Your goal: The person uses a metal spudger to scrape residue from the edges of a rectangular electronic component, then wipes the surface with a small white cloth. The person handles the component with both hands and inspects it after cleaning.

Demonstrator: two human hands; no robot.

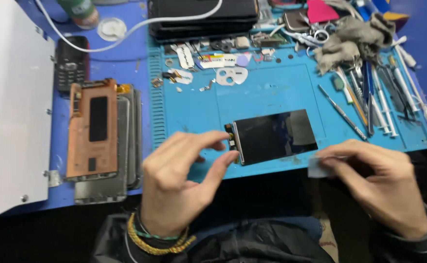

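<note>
Two hands [174,185] [379,185] flanking screen panel [276,135] at mat's [272,92] near edge

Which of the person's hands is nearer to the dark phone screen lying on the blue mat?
Left. The left hand has its fingers at the short left edge of the phone screen; the right hand sits off its lower right corner, pinching a small pale piece.
</note>
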